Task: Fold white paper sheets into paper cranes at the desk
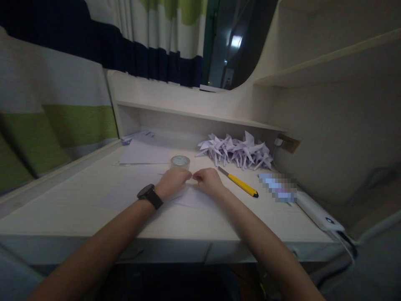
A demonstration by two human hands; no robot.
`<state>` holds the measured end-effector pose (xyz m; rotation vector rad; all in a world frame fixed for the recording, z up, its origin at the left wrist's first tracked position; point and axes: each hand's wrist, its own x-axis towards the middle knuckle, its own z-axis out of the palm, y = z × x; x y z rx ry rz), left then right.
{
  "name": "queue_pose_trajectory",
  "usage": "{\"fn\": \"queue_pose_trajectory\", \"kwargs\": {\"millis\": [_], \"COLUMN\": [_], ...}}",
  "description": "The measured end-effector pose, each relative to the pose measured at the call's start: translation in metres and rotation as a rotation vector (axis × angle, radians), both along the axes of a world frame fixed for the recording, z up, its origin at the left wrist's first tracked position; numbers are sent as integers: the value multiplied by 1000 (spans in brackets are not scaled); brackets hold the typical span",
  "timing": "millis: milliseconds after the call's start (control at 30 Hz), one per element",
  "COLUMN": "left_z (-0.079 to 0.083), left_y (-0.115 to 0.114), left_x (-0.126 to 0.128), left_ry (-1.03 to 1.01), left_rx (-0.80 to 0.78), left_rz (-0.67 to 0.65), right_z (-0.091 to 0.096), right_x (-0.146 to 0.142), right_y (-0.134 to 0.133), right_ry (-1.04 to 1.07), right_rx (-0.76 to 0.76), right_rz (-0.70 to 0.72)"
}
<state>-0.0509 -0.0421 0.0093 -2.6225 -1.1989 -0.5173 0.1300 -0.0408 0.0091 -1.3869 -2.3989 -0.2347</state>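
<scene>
My left hand (173, 181) and my right hand (208, 180) rest close together on a white sheet of paper (191, 198) on the pale desk (94, 209). Both have their fingers curled and pinched toward each other at the paper's far edge. A black watch (150, 195) is on my left wrist. A roll of clear tape (180, 161) stands just behind my left hand. A yellow utility knife (239, 182) lies to the right of my right hand.
A heap of folded white paper cranes (238, 151) sits at the back under a low shelf (194, 115). Loose sheets (145, 152) lie at the back left. A white power strip (316, 209) runs along the right edge. Striped curtains (62, 96) hang on the left.
</scene>
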Motion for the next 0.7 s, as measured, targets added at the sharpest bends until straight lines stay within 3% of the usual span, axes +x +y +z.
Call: {"fn": "queue_pose_trajectory", "kwargs": {"millis": [433, 700], "left_z": [-5, 2], "left_y": [-2, -7], "left_x": [2, 4], "left_ry": [74, 70], "left_rx": [73, 91], "left_rz": [6, 6], "right_z": [-1, 11], "right_x": [1, 7], "right_y": [-2, 4], "right_ry": [-45, 140], "right_rx": [-26, -176], "right_rz": [23, 114]}}
